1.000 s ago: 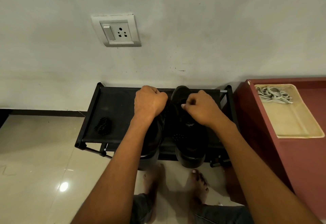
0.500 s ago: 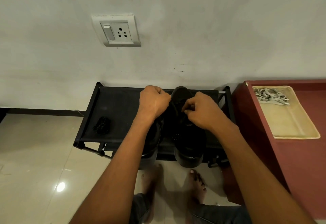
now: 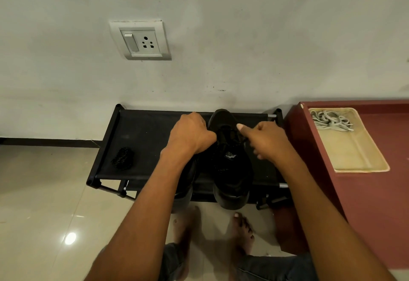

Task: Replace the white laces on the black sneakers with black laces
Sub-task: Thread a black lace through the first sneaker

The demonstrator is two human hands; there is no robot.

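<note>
Two black sneakers stand on a black shoe rack (image 3: pixel 143 139). The right sneaker (image 3: pixel 230 170) shows its tongue and a black lace across the eyelets. My forearm mostly hides the left sneaker (image 3: pixel 188 181). My left hand (image 3: pixel 190 134) is curled in a fist at the right sneaker's collar, gripping a black lace end. My right hand (image 3: pixel 267 141) pinches the other black lace end on the sneaker's right side, thumb raised. A spare bundled black lace (image 3: pixel 122 158) lies on the rack's left part. White laces (image 3: pixel 329 120) sit in a cream tray (image 3: pixel 354 161).
The cream tray rests on a maroon cabinet (image 3: pixel 376 192) right of the rack. A wall with a power socket (image 3: pixel 140 40) stands directly behind the rack. My bare feet (image 3: pixel 241 227) are on the glossy tiled floor (image 3: pixel 44 203) in front.
My hands have drawn apart: the right hand moved right and back from the sneaker's collar, the left shifted slightly left, pulling the black lace ends outward.
</note>
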